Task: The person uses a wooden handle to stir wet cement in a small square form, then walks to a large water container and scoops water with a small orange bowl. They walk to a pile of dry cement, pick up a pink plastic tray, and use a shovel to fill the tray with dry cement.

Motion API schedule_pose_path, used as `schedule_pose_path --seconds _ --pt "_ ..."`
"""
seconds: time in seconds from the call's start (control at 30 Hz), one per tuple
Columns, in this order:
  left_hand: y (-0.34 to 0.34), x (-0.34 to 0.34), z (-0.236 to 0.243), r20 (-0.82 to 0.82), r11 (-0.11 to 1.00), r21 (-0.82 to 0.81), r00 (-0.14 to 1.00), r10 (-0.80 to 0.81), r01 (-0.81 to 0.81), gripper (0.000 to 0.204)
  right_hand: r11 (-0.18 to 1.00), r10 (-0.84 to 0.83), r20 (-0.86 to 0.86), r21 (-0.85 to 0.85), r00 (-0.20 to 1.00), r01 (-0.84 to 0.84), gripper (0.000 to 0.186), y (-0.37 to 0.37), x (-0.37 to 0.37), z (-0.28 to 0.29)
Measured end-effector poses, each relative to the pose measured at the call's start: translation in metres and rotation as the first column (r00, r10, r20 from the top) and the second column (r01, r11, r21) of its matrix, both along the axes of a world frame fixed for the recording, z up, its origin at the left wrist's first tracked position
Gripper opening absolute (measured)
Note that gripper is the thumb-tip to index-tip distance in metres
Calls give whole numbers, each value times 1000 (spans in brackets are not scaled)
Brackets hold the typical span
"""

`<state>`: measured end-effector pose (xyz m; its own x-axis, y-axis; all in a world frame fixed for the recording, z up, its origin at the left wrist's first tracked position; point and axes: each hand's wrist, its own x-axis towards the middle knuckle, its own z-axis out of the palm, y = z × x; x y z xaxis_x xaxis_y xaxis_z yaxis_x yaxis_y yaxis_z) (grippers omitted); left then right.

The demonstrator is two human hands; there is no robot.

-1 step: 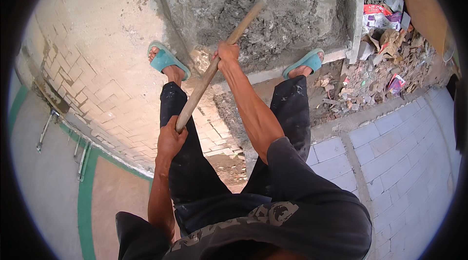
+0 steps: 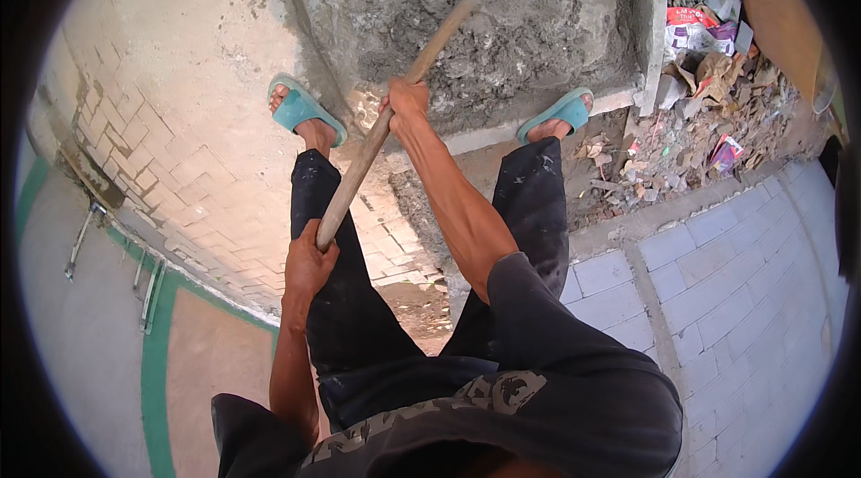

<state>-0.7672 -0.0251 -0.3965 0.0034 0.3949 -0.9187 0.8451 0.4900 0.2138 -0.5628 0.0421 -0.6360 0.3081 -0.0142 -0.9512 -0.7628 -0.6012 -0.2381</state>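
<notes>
Over the grey mortar pile [image 2: 502, 21], both hands, left hand [image 2: 308, 265] and right hand [image 2: 405, 101], clasp a wooden handle [image 2: 377, 133].

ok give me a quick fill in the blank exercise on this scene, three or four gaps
1. Both hands grip one long ____ handle that slants up into the grey mix.
2. The left hand grips the handle's near end; the ____ hand grips it farther up.
3. The sandals on both feet are ____ in colour.
4. The heap of rubbish lies on the person's ____ side.

Missing words: wooden; right; turquoise; right
</notes>
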Motion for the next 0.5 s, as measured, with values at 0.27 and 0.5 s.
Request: schedule_pose_path --seconds 0.27,0.5 --pt "-9 64 -27 188 984 104 974 125 -147 24 929 155 115 321 981 -185 17 69 63 46" --pt "7 161 -77 256 934 102 916 307 -342 23 838 483 131 219 866 -500 11 125 131 -39"
